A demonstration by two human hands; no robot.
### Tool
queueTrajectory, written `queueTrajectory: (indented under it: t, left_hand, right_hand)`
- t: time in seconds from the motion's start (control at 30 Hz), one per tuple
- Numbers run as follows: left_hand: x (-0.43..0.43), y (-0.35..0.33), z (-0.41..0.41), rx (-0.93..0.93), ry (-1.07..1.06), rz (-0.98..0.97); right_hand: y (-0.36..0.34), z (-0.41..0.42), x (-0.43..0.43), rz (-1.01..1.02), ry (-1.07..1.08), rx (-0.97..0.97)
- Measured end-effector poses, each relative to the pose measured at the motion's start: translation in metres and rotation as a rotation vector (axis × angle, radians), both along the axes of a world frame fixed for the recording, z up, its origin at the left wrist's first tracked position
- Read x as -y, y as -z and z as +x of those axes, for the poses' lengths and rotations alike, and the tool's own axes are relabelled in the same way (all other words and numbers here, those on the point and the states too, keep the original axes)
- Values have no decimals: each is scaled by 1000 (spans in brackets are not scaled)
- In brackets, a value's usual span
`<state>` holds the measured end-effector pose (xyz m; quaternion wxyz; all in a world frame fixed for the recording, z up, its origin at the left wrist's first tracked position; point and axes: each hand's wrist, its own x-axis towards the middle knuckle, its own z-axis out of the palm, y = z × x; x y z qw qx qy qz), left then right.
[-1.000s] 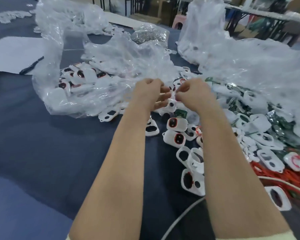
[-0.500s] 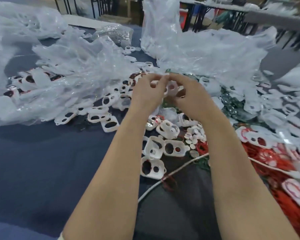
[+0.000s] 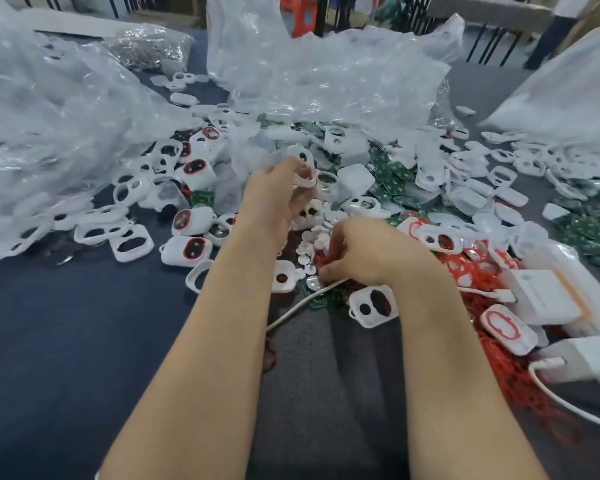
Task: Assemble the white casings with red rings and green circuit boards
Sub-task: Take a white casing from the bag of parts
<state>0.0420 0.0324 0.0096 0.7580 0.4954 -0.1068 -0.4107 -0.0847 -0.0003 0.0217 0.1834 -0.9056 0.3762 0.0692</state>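
Over dark cloth (image 3: 84, 341), left hand (image 3: 274, 199) grips a rounded white casing (image 3: 304, 168); right hand (image 3: 367, 252) curls, hold unclear.

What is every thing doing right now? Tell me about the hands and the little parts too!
left hand, grips a white casing above the pile.
right hand, fingers curled down into the red rings; hold unclear.
green circuit boards, loose in a heap.
finished casing, lying flat, red ring fitted.
plastic bag, open and crumpled.
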Motion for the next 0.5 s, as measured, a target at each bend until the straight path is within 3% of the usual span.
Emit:
queueTrajectory:
  t: [0.2, 0.37, 0.5]
  left_hand:
    - [-12, -4, 11, -5, -25, -37]
    - [-17, -1, 17, -34, -53, -62]
    - [-17, -4, 23, -72, -152, -116]
  right_hand:
    - [-1, 21, 21, -73, 172, 269]
    - [-13, 20, 23, 12, 126, 363]
    - [-29, 6, -27, 252, -161, 119]
